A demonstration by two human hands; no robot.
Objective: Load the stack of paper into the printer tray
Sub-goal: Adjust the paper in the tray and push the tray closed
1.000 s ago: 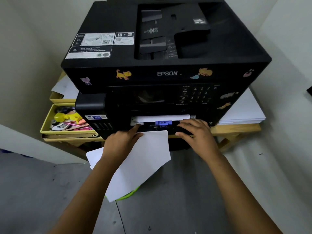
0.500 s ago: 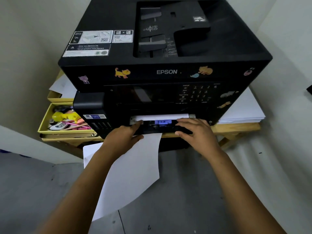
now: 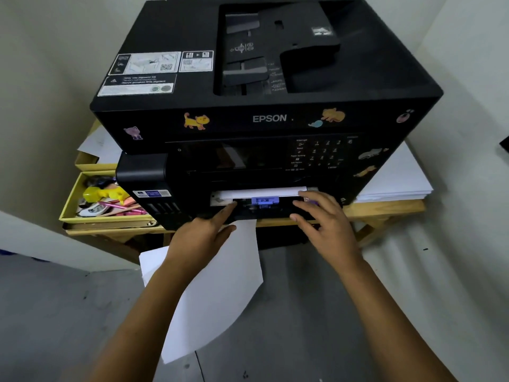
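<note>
The black Epson printer [image 3: 270, 118] stands on a wooden table [image 3: 385, 209]. Its paper tray [image 3: 275, 213] sits low at the front, showing a white strip of loaded paper [image 3: 261, 193] and a blue guide [image 3: 265, 202]. My left hand [image 3: 201, 238] grips a thin stack of white paper [image 3: 220, 293] that hangs down below the tray, while its index finger touches the tray's left front. My right hand [image 3: 325, 224] rests with spread fingers on the tray's right front and holds nothing.
A pile of white sheets [image 3: 396, 177] lies on the table to the right of the printer. Yellow boxes [image 3: 68, 205] with pens and small items sit to the left. Pale walls close in on both sides, with grey floor below.
The held paper has swung down and leftward and now hangs more steeply under my left hand. Both hands stay at the tray front, and the view has drawn slightly closer.
</note>
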